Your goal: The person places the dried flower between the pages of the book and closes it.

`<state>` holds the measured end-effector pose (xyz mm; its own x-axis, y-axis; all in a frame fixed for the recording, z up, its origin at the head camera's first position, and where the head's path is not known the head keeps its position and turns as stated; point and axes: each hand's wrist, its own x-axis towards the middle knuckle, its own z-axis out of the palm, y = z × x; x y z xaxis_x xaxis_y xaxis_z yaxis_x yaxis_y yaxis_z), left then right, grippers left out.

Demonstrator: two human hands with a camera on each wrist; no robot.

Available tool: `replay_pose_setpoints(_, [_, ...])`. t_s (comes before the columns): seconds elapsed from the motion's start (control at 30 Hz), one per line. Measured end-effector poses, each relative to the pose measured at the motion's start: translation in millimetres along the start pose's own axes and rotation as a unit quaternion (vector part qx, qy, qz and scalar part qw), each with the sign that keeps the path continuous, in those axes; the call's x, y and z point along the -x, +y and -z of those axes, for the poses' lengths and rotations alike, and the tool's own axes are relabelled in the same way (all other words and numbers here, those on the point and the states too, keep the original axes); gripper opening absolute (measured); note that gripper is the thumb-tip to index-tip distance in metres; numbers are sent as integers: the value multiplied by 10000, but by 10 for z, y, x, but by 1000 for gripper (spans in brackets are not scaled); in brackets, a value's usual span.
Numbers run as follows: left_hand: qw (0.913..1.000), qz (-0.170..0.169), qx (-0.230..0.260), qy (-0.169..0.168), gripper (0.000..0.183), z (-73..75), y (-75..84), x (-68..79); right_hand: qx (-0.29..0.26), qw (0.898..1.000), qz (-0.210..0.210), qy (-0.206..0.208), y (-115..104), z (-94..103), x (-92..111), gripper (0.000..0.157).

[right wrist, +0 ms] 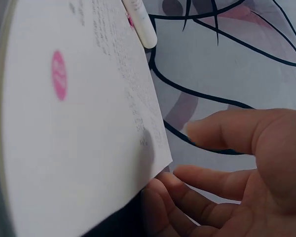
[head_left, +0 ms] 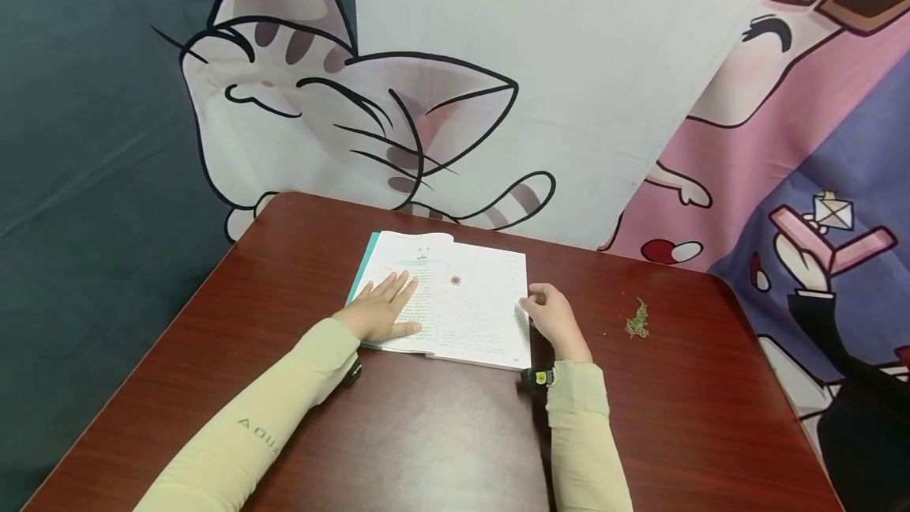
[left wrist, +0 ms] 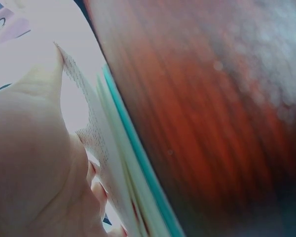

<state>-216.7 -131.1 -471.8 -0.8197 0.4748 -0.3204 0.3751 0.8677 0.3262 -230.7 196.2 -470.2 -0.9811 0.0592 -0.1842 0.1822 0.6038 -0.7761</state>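
Observation:
An open book (head_left: pixel 490 314) with printed pages and a teal cover edge lies on the table. My left hand (head_left: pixel 380 310) rests flat on its left page, fingers spread; in the left wrist view the palm (left wrist: pixel 34 148) is close to the page edges. At the right page's outer edge is my right hand (head_left: pixel 554 321). In the right wrist view its thumb (right wrist: pixel 222 131) stands apart from the bent fingers, some of which touch the page's corner edge. A small reddish-brown, flower-like spot (head_left: pixel 456 280) shows near the fold; whether it is printed or loose, I cannot tell.
A green sprig (head_left: pixel 637 320) lies on the reddish-brown table (head_left: pixel 441 433), right of the right hand, with tiny crumbs nearby. Behind the table hangs a cloth (head_left: pixel 583 62) with cartoon cats. Dark wrist straps (head_left: pixel 538 378) sit at both cuffs.

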Motion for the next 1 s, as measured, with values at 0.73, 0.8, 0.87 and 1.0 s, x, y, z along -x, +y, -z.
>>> replay_pose_setpoints(0.73, [9999, 93, -72, -65, 92, -5, -15, -37, 78, 9998, 59, -186, -15, 0, 4, 51])
replay_pose_setpoints(0.8, [9999, 96, -103, -49, 92, -32, -38, -53, 164, 9997, 127, -133, -20, 1, 10, 50])
replay_pose_setpoints(0.87, [9999, 78, -105, -31, 92, -52, -56, -63, 210, 9996, 158, -54, -30, 8, 21, 49])
replay_pose_setpoints(1.0, [10000, 46, 27, 15, 92, -65, -71, -69, 56, 9996, 249, 110, -62, 33, 42, 45])
